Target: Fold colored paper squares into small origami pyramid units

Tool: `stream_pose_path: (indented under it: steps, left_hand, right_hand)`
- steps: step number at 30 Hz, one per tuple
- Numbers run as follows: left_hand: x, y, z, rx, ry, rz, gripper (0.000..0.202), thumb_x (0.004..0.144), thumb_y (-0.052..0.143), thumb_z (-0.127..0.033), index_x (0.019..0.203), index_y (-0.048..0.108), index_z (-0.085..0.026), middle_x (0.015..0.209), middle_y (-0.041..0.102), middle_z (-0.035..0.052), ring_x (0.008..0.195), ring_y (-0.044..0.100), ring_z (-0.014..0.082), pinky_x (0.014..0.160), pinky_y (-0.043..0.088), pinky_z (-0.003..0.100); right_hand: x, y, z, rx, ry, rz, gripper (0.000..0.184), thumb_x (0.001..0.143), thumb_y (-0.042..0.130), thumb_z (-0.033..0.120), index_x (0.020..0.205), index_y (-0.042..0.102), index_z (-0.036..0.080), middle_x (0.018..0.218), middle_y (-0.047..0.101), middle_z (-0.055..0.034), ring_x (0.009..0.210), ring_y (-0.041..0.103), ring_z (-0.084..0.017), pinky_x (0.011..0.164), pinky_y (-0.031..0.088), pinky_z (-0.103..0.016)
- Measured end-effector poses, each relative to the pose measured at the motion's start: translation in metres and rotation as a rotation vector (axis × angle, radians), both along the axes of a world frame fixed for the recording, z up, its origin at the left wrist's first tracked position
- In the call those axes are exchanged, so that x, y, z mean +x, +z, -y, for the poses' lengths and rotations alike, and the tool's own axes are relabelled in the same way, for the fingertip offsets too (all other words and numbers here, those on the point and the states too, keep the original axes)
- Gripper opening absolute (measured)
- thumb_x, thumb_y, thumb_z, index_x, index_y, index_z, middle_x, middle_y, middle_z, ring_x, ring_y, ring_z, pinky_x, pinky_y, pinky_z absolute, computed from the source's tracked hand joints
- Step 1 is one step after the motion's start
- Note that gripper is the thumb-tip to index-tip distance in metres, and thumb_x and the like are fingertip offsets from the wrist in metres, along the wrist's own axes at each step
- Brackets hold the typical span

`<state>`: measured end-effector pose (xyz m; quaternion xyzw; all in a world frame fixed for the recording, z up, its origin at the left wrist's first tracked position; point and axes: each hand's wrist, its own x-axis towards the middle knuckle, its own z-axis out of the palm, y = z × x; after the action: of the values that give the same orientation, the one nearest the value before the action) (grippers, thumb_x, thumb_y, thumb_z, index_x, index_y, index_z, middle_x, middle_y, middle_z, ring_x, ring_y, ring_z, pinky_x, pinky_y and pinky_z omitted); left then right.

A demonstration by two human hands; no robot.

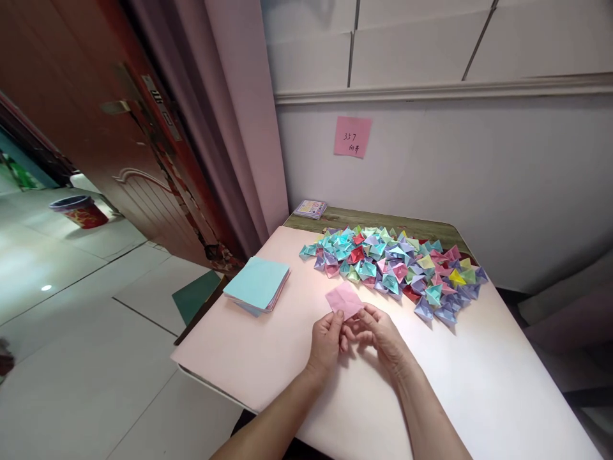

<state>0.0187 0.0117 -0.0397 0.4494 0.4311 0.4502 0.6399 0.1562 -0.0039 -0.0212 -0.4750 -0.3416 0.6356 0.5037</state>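
Note:
A small folded sheet of pink origami paper point(345, 299) is held up over the front middle of the table. My left hand point(327, 338) pinches its lower left edge, the thumb lying on top. At the lower right corner, my right hand point(378, 333) grips it between thumb and fingers. Beyond the hands spreads a heap of folded paper boats point(378, 262) in blue, purple, pink, red, yellow and green. Left of the hands lies a stack of square paper point(257, 281) with a light blue sheet on top.
The pale tabletop point(230, 348) carries everything. A small pile of printed cards point(310, 209) sits at its back left corner. A pink note point(352, 137) with handwriting sticks to the wall. Left stand a curtain point(239, 96), a wooden door point(110, 128) and a red bin point(80, 212).

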Motion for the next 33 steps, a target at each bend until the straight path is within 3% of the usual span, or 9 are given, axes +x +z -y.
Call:
stream_pose_path:
  steps: [3, 6, 9, 13, 17, 20, 27, 30, 33]
  left_hand:
    - [0.005, -0.001, 0.001, 0.029, -0.072, -0.013, 0.048, 0.087, 0.056, -0.056, 0.066, 0.061, -0.013, 0.056, 0.061, 0.0024, 0.04, 0.046, 0.0058, 0.041, 0.035, 0.018]
    - [0.005, 0.002, -0.005, -0.01, -0.101, 0.007, 0.041, 0.081, 0.066, -0.051, 0.076, 0.067, -0.011, 0.065, 0.065, 0.0044, 0.049, 0.055, 0.009, 0.046, 0.044, 0.019]
    - [0.006, 0.008, -0.015, -0.093, -0.073, 0.084, 0.042, 0.07, 0.078, -0.046, 0.088, 0.069, -0.01, 0.07, 0.068, 0.0055, 0.056, 0.061, 0.0124, 0.052, 0.052, 0.023]
    - [0.009, 0.012, -0.024, -0.168, -0.022, 0.137, 0.044, 0.066, 0.08, -0.045, 0.087, 0.07, -0.008, 0.068, 0.069, 0.0064, 0.053, 0.063, 0.0134, 0.049, 0.053, 0.023]
    - [0.01, 0.008, -0.022, -0.185, -0.033, 0.109, 0.046, 0.067, 0.078, -0.048, 0.091, 0.068, -0.009, 0.072, 0.071, 0.008, 0.046, 0.063, 0.0154, 0.041, 0.053, 0.026]
    - [0.008, 0.005, -0.019, -0.167, -0.053, 0.1, 0.046, 0.069, 0.076, -0.05, 0.091, 0.067, -0.011, 0.07, 0.07, 0.0066, 0.044, 0.064, 0.0164, 0.039, 0.053, 0.026]
    - [0.005, 0.005, -0.014, -0.077, -0.077, 0.082, 0.041, 0.074, 0.072, -0.047, 0.092, 0.069, -0.01, 0.07, 0.068, 0.0054, 0.047, 0.063, 0.0148, 0.045, 0.055, 0.027]
    - [0.006, 0.004, -0.015, -0.053, -0.025, 0.091, 0.032, 0.075, 0.07, -0.04, 0.087, 0.07, -0.011, 0.067, 0.068, 0.0046, 0.052, 0.063, 0.0142, 0.049, 0.055, 0.026]
    - [0.006, 0.004, -0.015, -0.038, 0.015, 0.106, 0.025, 0.073, 0.071, -0.036, 0.076, 0.068, -0.011, 0.062, 0.065, 0.0023, 0.053, 0.06, 0.0132, 0.051, 0.053, 0.025]
  right_hand:
    - [-0.004, -0.007, -0.004, 0.048, -0.14, -0.012, 0.041, 0.072, 0.075, 0.054, 0.088, 0.062, 0.018, 0.063, 0.064, 0.0006, 0.045, 0.057, -0.013, 0.044, 0.043, -0.023]
    - [0.0, -0.011, -0.008, 0.094, -0.287, 0.099, 0.037, 0.068, 0.08, 0.049, 0.077, 0.064, 0.017, 0.06, 0.06, 0.0021, 0.051, 0.054, -0.011, 0.049, 0.042, -0.021]
    - [0.004, -0.013, -0.01, 0.111, -0.274, 0.178, 0.036, 0.07, 0.078, 0.049, 0.077, 0.066, 0.016, 0.062, 0.062, 0.0002, 0.055, 0.054, -0.013, 0.05, 0.042, -0.022]
    - [0.004, -0.012, -0.01, 0.146, -0.249, 0.213, 0.042, 0.074, 0.074, 0.049, 0.1, 0.066, 0.016, 0.076, 0.068, -0.0039, 0.064, 0.062, -0.017, 0.059, 0.051, -0.028]
    - [0.005, -0.011, -0.011, 0.287, -0.324, 0.413, 0.055, 0.075, 0.073, 0.041, 0.125, 0.059, 0.023, 0.116, 0.064, -0.0105, 0.097, 0.064, -0.024, 0.078, 0.056, -0.037]
    - [0.005, -0.011, -0.012, 0.388, -0.342, 0.51, 0.042, 0.077, 0.069, 0.037, 0.117, 0.065, 0.024, 0.131, 0.055, -0.0119, 0.113, 0.057, -0.027, 0.083, 0.056, -0.038]
    - [0.009, -0.013, -0.01, 0.501, -0.368, 0.598, 0.026, 0.083, 0.064, 0.042, 0.1, 0.072, 0.024, 0.133, 0.052, -0.0109, 0.124, 0.049, -0.029, 0.098, 0.047, -0.045]
    - [0.01, -0.014, -0.009, 0.524, -0.325, 0.653, 0.034, 0.091, 0.052, 0.045, 0.082, 0.076, 0.023, 0.13, 0.055, -0.0106, 0.126, 0.048, -0.029, 0.105, 0.039, -0.045]
    - [0.007, -0.014, -0.007, 0.48, -0.29, 0.702, 0.036, 0.089, 0.055, 0.047, 0.072, 0.075, 0.022, 0.129, 0.057, -0.0114, 0.124, 0.05, -0.03, 0.102, 0.041, -0.042]
